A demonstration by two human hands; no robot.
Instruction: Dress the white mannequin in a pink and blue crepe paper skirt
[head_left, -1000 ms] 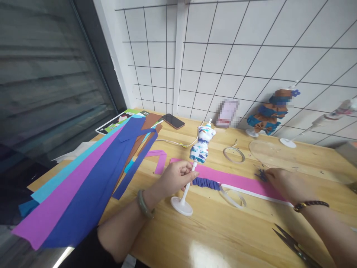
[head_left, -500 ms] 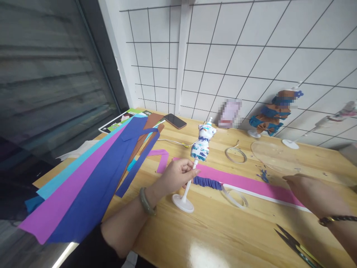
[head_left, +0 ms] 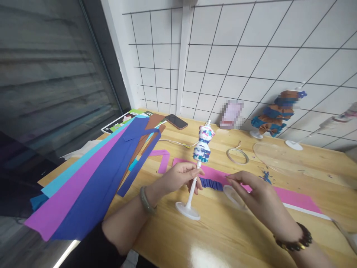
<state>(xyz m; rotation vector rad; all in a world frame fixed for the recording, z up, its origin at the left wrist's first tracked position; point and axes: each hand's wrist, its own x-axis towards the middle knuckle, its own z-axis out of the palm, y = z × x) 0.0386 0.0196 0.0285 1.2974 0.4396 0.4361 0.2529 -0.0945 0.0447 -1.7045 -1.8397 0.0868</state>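
My left hand (head_left: 182, 176) is closed on the white stem of a small mannequin stand (head_left: 192, 191), just under its torso (head_left: 202, 145), which is white with blue, teal and pink patches. The round base tilts slightly over the wooden table. My right hand (head_left: 255, 190) is to the right of the stand, thumb and fingertips pinched together; whatever is between them is too small to make out. A pleated blue strip (head_left: 211, 184) lies between the hands, along the pink paper strip (head_left: 295, 196). A clear tape ring (head_left: 234, 197) is partly hidden by my right hand.
Long blue (head_left: 103, 171), purple and light blue paper sheets lie at the left. A phone (head_left: 176, 121) rests near the wall. Farther right are another ring (head_left: 237, 155), blue scraps (head_left: 267, 176), a dressed mannequin (head_left: 272, 115) and a clear round sheet.
My right hand has moved left, from the far right end of the pink strip to beside the stand. The mannequin has turned a little. The scissors at the lower right have left the view.
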